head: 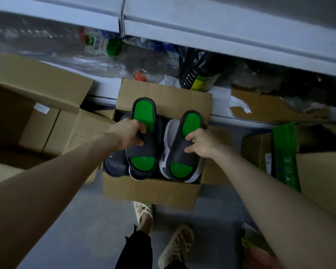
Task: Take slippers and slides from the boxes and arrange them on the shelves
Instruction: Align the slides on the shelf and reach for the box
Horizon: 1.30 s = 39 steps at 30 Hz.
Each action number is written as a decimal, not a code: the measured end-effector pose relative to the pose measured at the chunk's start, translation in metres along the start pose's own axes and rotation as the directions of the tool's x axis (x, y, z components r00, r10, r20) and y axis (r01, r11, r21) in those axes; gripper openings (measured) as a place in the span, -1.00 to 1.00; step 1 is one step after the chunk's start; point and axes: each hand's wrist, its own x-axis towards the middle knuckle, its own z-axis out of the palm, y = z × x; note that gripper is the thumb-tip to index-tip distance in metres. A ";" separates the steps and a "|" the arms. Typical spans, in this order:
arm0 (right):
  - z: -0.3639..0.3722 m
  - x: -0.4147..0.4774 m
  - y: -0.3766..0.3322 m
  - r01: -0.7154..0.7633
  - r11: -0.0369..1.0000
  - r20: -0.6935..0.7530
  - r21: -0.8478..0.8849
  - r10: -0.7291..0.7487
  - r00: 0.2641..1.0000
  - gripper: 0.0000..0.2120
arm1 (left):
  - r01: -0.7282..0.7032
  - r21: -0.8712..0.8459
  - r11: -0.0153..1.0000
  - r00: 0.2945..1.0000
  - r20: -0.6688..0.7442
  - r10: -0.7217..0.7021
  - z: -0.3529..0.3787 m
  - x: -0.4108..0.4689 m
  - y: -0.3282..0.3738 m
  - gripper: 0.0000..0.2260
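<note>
While hands (127, 133) (201, 142) grip them, slides (144, 113) (191, 122) overlie the box (149, 191).

- The left hand (128, 133) and right hand (200, 141), mid-frame, are bare.
- The left forearm (47, 171) and right forearm (270, 191) are bare too, out to the frame's lower side edges.
- A black trouser leg (134, 249) with a ragged, frayed hem shows at bottom centre.
- The left sandal (143, 212) and right sandal (177, 243) are cream and open, with criss-crossed straps. The left one has a faint mottled print at the toe.
</note>
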 end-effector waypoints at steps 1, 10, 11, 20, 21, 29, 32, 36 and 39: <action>-0.008 -0.015 0.004 0.012 1.000 -0.015 -0.015 -0.012 1.000 -0.51 | -0.016 0.009 1.000 1.000 -0.003 0.016 -0.004 -0.010 0.014 -0.61; -0.124 -0.194 0.020 0.108 0.976 -0.193 -0.188 -0.144 0.970 -0.51 | -0.224 0.176 0.958 0.962 -0.117 0.246 -0.074 -0.131 0.181 -0.64; -0.141 -0.223 0.020 0.112 0.972 -0.220 -0.205 -0.158 0.963 -0.51 | -0.250 0.206 0.946 0.950 -0.139 0.281 -0.087 -0.150 0.203 -0.66; -0.283 -0.461 0.022 0.063 0.961 -0.494 -0.271 -0.195 0.847 -0.48 | -0.379 0.403 0.833 0.793 -0.322 0.516 -0.217 -0.303 0.379 -0.67; -0.297 -0.480 0.021 0.059 0.965 -0.518 -0.256 -0.188 0.834 -0.48 | -0.388 0.412 0.824 0.775 -0.338 0.534 -0.230 -0.315 0.393 -0.68; -0.384 -0.569 0.010 -0.012 0.958 -0.634 -0.287 -0.181 0.752 -0.53 | -0.434 0.499 0.750 0.663 -0.387 0.641 -0.316 -0.365 0.481 -0.68; -0.412 -0.578 0.010 -0.038 0.963 -0.636 -0.266 -0.145 0.758 -0.59 | -0.452 0.513 0.730 0.649 -0.372 0.664 -0.339 -0.358 0.500 -0.69; -0.437 -0.577 0.013 -0.071 0.971 -0.660 -0.228 -0.100 0.745 -0.58 | -0.473 0.532 0.702 0.628 -0.356 0.692 -0.357 -0.336 0.520 -0.68; -0.450 -0.568 0.017 -0.086 0.975 -0.674 -0.203 -0.075 0.735 -0.57 | -0.493 0.545 0.678 0.622 -0.324 0.713 -0.363 -0.317 0.534 -0.67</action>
